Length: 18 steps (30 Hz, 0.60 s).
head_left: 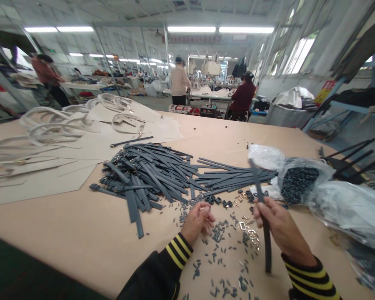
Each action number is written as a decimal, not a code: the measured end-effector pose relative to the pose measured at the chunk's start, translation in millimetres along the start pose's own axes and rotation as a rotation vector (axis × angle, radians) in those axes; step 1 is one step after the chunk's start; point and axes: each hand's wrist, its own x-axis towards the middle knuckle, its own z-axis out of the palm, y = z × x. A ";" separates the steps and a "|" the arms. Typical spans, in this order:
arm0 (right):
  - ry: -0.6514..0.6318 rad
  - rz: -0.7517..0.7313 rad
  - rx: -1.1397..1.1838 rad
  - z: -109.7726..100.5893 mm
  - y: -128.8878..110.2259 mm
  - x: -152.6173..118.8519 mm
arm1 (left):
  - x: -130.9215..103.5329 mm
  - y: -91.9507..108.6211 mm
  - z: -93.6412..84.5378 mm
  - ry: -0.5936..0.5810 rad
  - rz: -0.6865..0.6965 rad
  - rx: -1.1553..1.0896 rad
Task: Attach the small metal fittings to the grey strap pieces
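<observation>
Strap (262, 208): long axis runs near-upright, tilted slightly, top end away from the person.
Right hand (276, 225): clamped around strap's middle.
Left hand (198, 221): fingers pinched together, beside it.

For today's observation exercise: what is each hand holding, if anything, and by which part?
The right hand grips a dark grey strap near its middle. The left hand is curled over small loose pieces; whether it holds one cannot be told.

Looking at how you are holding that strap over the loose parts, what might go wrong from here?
1. The grey strap in the right hand hangs over the metal buckles; a swing could scatter them.
2. The left hand rests among small grey loops, easily brushed off the table.
3. The strap pile lies close by; pieces could tangle.
</observation>
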 end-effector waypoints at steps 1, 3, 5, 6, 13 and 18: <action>0.102 -0.027 0.183 1.2 -3.7 1.7 | -0.9 0.3 -0.2 -0.047 -0.004 0.004; 0.254 -0.051 0.473 6.1 -6.4 5.3 | -2.8 0.4 -0.5 -0.147 -0.030 0.020; 0.339 -0.036 0.634 12.7 -2.1 7.8 | -4.5 0.2 -0.4 -0.235 -0.067 0.048; 0.363 -0.021 0.682 16.1 2.0 8.2 | -5.4 0.2 -0.1 -0.271 -0.080 0.064; 0.405 -0.010 0.727 28.3 30.5 -1.5 | -8.6 0.6 3.1 -0.299 -0.113 0.135; 0.319 0.193 0.545 6.2 42.4 -27.3 | -4.0 -2.9 1.4 -0.141 -0.094 0.079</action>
